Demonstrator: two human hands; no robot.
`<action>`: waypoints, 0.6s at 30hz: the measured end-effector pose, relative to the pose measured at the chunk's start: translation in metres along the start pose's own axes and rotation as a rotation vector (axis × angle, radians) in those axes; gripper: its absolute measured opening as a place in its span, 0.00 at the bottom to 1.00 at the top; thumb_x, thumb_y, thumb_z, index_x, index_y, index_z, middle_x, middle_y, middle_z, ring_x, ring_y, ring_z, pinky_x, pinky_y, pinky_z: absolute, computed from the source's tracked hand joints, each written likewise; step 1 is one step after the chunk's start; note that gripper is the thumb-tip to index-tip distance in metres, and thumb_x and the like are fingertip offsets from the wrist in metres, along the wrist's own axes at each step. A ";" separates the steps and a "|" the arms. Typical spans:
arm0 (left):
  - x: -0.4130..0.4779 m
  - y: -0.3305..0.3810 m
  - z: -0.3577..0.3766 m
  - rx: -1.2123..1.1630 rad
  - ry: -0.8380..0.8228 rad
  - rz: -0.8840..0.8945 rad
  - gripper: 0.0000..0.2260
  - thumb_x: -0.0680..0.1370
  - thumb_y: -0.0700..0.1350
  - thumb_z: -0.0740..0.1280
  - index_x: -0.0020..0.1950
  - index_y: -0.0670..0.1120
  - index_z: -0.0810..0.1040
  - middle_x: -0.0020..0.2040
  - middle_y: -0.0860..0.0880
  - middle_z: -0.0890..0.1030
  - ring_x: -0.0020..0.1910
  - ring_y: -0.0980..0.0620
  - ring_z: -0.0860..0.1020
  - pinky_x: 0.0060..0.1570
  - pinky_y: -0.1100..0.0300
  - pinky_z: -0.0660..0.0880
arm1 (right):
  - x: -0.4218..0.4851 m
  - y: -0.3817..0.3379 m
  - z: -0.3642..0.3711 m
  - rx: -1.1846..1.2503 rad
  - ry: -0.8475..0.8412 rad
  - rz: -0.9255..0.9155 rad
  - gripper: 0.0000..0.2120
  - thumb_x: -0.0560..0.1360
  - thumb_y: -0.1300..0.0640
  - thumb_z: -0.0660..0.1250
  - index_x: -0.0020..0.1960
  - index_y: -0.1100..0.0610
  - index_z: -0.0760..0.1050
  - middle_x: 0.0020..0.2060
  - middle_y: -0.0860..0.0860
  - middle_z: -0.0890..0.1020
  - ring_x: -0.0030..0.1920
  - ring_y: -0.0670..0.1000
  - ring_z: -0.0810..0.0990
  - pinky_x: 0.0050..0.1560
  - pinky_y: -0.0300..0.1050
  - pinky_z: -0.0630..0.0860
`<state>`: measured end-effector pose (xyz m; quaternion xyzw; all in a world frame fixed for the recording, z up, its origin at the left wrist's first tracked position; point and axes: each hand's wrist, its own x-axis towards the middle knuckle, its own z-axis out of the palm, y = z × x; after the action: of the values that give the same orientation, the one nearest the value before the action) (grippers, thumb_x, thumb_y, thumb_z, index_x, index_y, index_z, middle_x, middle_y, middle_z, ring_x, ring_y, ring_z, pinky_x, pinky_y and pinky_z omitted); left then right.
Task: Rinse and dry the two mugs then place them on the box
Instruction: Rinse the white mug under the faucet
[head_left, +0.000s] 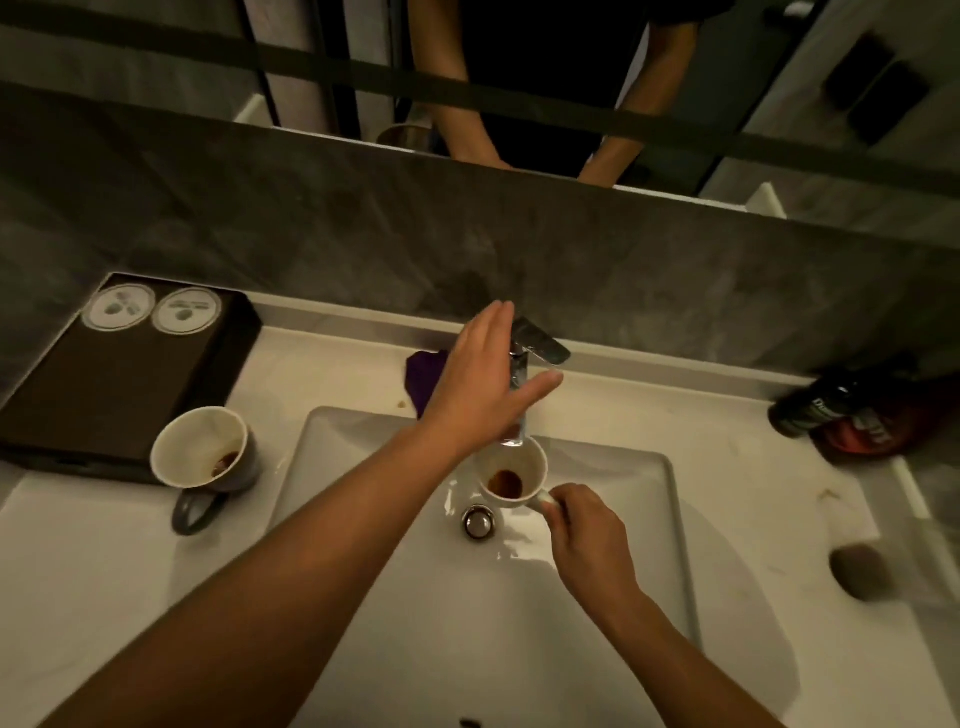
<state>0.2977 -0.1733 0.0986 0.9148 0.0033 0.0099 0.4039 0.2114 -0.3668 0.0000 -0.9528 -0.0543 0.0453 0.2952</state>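
Note:
My right hand (589, 535) grips the handle of a white mug (511, 475) and holds it upright over the sink (623, 571), right under the tap spout. Brown dregs sit in its bottom. My left hand (480, 382) is open, fingers spread, hovering at the chrome tap (537, 345); whether it touches the lever I cannot tell. A second mug (205, 457), grey outside and white inside with brown residue, leans on the counter left of the sink. The dark box (119, 384) lies at the back left, right behind that mug.
Two round white coasters (150, 309) lie on the box's far end. A purple cloth (423, 376) lies behind the sink beside the tap. Dark bottles (847, 410) lie at the right by the wall. A grey stone-like lump (860, 569) sits on the right counter. The drain plug (478, 521) is shiny.

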 end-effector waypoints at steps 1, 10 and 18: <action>0.014 0.004 0.007 0.039 -0.024 -0.004 0.43 0.79 0.65 0.68 0.85 0.46 0.54 0.85 0.46 0.57 0.83 0.47 0.56 0.81 0.48 0.58 | 0.002 0.004 -0.003 -0.002 -0.001 -0.006 0.13 0.83 0.47 0.63 0.45 0.53 0.75 0.39 0.46 0.78 0.38 0.47 0.76 0.39 0.44 0.71; 0.040 0.001 0.026 0.211 0.017 0.025 0.32 0.79 0.69 0.63 0.71 0.45 0.74 0.69 0.45 0.78 0.68 0.45 0.76 0.67 0.47 0.76 | 0.017 0.012 -0.012 0.027 -0.040 -0.086 0.09 0.82 0.52 0.64 0.46 0.55 0.75 0.41 0.49 0.79 0.40 0.51 0.77 0.41 0.46 0.73; 0.041 0.011 0.011 0.030 0.027 -0.023 0.17 0.83 0.62 0.62 0.40 0.53 0.69 0.39 0.52 0.75 0.38 0.56 0.74 0.38 0.59 0.67 | 0.014 0.005 -0.011 0.011 -0.061 -0.132 0.09 0.82 0.52 0.65 0.48 0.57 0.77 0.43 0.50 0.80 0.41 0.53 0.78 0.41 0.47 0.74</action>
<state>0.3390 -0.1885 0.0997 0.9205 0.0195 0.0177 0.3899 0.2269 -0.3748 0.0054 -0.9438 -0.1256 0.0549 0.3008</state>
